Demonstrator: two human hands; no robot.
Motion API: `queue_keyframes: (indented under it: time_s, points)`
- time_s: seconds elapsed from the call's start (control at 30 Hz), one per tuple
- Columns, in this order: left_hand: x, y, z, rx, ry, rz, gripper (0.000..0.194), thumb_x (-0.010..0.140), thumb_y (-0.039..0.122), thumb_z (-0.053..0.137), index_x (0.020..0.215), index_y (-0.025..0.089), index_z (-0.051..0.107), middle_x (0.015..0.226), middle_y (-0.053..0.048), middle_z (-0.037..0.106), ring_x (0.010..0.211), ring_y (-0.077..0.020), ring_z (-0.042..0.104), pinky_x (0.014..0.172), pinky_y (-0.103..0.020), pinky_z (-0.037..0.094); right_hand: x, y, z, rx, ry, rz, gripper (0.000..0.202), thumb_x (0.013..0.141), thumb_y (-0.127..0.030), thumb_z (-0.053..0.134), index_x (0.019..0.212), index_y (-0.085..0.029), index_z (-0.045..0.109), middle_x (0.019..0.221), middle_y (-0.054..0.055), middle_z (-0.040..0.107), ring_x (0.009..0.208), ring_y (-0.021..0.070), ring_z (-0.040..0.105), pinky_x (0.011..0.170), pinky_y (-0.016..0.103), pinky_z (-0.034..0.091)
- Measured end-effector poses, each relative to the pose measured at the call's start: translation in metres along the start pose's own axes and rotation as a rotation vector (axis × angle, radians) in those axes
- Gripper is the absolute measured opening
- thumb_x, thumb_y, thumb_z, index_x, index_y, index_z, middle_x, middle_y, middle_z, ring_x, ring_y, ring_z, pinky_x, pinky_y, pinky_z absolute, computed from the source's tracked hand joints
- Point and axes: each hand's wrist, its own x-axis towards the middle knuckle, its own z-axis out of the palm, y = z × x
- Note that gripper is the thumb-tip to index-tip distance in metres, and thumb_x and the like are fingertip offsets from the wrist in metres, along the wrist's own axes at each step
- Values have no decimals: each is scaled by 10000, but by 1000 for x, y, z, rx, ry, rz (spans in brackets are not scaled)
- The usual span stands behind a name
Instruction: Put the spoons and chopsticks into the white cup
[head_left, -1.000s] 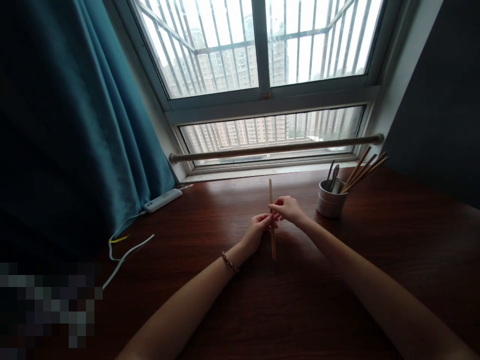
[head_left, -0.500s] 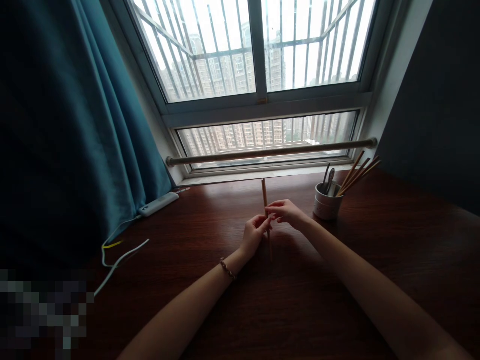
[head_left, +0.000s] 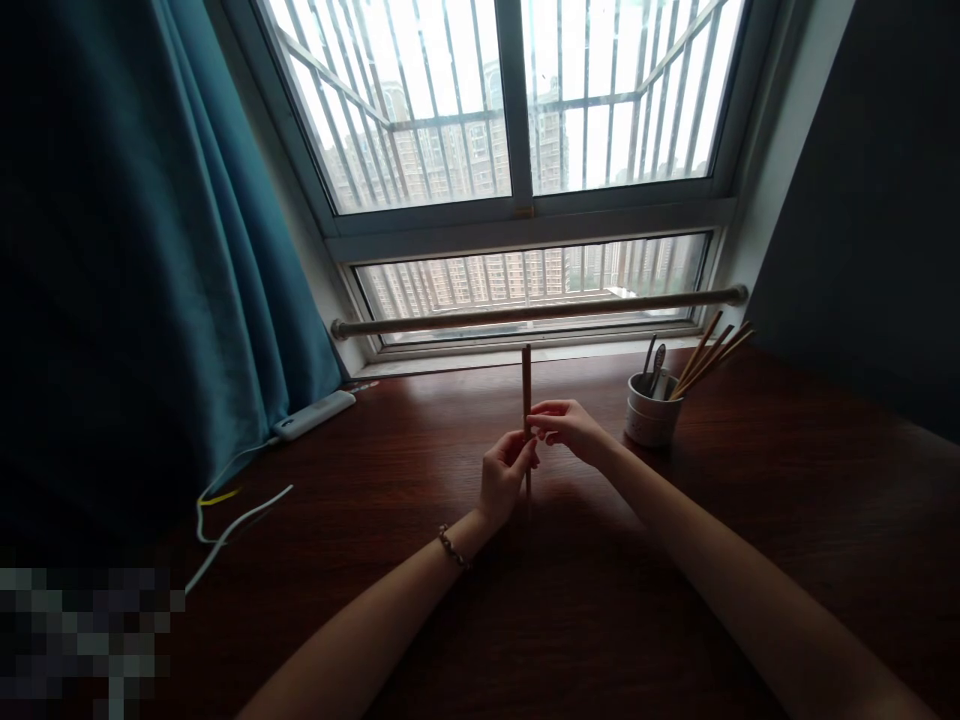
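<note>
For steady handling, the chopsticks (head_left: 526, 380) probably want a light, even pinch, lengths parallel. The left hand's (head_left: 504, 482) grip holds them below the middle; the right hand's (head_left: 571, 428) fingertips pinch narrowly just above. They stand near upright over the surface (head_left: 420, 430), the cup (head_left: 651, 420) beyond.

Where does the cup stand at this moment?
In the head view, the cup stands on the table, to the right of the right hand and near the window sill.

Brown chopsticks (head_left: 528, 378); teal curtain (head_left: 232, 260); red-brown, grained table (head_left: 585, 620).
</note>
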Motion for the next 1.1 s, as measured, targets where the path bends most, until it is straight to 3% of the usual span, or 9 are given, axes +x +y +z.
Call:
queue_keyframes:
  time_s: [0.4, 0.7, 0.87, 1.1]
  points:
    - [1, -6, -2, 41, -42, 96, 277, 796, 271, 537, 1043, 146, 530, 826, -38, 581, 702, -111, 533, 660, -240, 449, -1, -3, 1, -36, -49, -147, 325, 662, -315, 704, 904, -99, 681, 649, 47, 556, 538, 69, 406, 461, 185, 279]
    - [-1, 14, 6, 13, -43, 204, 292, 846, 243, 455, 1118, 151, 508, 940, -75, 607, 798, -154, 585, 755, -307, 476, -12, -27, 13, -102, -119, -303, 295, 722, -300, 663, 922, -85, 652, 686, 51, 557, 534, 86, 471, 464, 199, 349]
    - [-4, -1, 4, 29, -50, 192, 337, 860, 242, 427, 1187, 162, 450, 1053, -95, 587, 954, -187, 569, 882, -363, 437, -13, -28, 13, -162, -139, -281, 287, 703, -293, 681, 874, -69, 627, 717, 79, 586, 599, 134, 542, 504, 224, 422]
    - [-2, -15, 2, 72, -92, 156, 298, 853, 285, 435, 1116, 157, 493, 1002, -87, 602, 941, -186, 576, 875, -348, 434, -10, -24, 9, -230, -124, -287, 287, 699, -302, 677, 859, -73, 614, 742, 79, 597, 611, 135, 552, 521, 229, 448]
